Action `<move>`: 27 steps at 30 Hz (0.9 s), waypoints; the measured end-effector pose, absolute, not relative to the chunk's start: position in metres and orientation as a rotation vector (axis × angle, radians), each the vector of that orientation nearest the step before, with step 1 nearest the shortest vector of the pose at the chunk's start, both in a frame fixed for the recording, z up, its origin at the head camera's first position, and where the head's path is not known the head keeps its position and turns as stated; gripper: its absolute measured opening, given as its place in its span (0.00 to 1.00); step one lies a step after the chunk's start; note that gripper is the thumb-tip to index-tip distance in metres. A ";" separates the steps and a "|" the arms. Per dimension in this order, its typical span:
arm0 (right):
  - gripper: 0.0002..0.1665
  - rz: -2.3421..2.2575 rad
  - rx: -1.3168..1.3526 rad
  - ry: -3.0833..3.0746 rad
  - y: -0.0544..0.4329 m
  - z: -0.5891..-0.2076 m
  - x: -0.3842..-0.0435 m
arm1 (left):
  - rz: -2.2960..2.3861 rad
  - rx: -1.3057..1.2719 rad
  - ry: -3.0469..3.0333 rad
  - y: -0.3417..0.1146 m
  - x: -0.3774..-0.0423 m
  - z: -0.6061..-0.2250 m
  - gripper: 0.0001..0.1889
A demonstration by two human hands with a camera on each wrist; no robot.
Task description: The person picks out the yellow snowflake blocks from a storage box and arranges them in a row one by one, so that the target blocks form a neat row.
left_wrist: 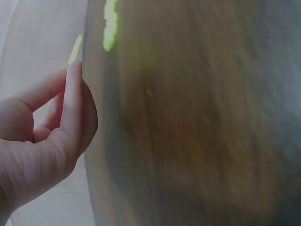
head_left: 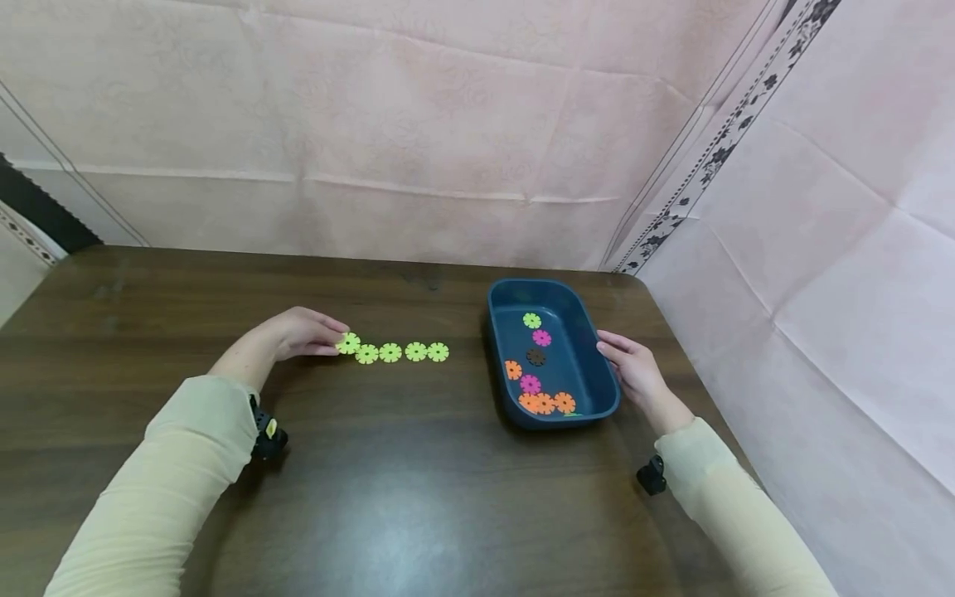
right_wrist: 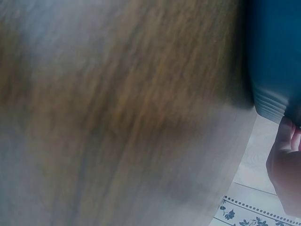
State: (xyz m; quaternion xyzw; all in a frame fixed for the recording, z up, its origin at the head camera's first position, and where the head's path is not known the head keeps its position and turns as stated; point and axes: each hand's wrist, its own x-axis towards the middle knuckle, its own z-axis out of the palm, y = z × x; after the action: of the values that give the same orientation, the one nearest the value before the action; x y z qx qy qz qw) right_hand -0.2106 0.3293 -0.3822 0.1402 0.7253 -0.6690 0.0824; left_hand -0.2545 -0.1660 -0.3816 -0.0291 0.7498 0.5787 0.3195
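Between thumb and fingertips my left hand [head_left: 304, 333] pinches a yellow-green notched plastic disc [head_left: 347, 343], shaped like a flower. In the left wrist view, that disc [left_wrist: 75, 50] is edge-on at the fingertips, apart from the other discs [left_wrist: 110, 28] on the table. Several matching discs [head_left: 390, 352] lie in a row to the right of the hand. At the right, a dark blue plastic tub [head_left: 608, 408] stands on the table, and my right hand [head_left: 634, 369] grips its right rim. The right wrist view has part of the tub [right_wrist: 277, 47] and the hand [right_wrist: 287, 160] at its edge.
Inside the tub lie loose discs: several orange ones [head_left: 545, 404], two pink ones [head_left: 530, 384], a brown one [head_left: 535, 356] and a yellow-green one [head_left: 532, 320]. The brown wooden table [head_left: 358, 497] ends at pale cloth [head_left: 448, 124] behind and to the right.
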 end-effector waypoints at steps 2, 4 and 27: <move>0.32 -1.993 0.422 2.169 0.329 -0.383 -0.211 | 1.509 -0.094 1.974 -0.170 -0.253 -0.384 0.25; 0.32 -1.991 0.425 2.169 0.329 -0.383 -0.211 | 1.493 -0.109 1.981 -0.173 -0.253 -0.387 0.24; 0.23 -2.015 0.402 2.136 0.333 -0.383 -0.212 | 1.316 -0.057 2.266 -0.162 -0.245 -0.389 0.19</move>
State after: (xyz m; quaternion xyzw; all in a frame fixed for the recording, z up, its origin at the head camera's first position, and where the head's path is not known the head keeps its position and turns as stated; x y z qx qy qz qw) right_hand -0.2118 0.3330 -0.3832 0.1351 0.7179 -0.6771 0.0889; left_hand -0.2452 -0.1618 -0.3888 -0.0210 0.8354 0.4853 0.2574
